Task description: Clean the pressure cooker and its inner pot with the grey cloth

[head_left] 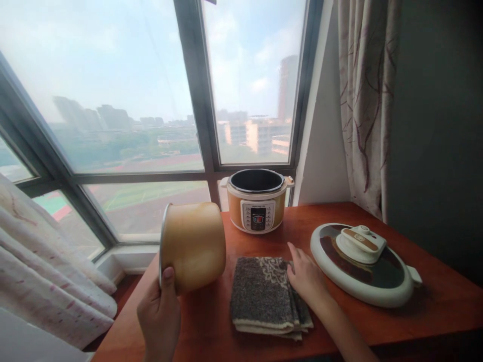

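In my left hand (160, 311) is a golden inner pot (196, 246), tipped on its side with its mouth turned left. My thumb lies on its outer wall by the rim, and the other fingers are hidden. My right hand (305, 276) is at the right edge of a folded dark grey towel (262, 291) with a pale pattern. Its fingers are stretched out and apart, the fingertips by the towel's upper right corner. Behind the towel stands an electric pressure cooker (257, 203), lidless, its dark inside showing.
At the right, the cooker's round lid (362, 264) lies on the reddish-brown wooden table (204, 332), handle up. Large windows (124, 85) rise behind the table. Curtains hang at the left (49, 281) and right (366, 100).
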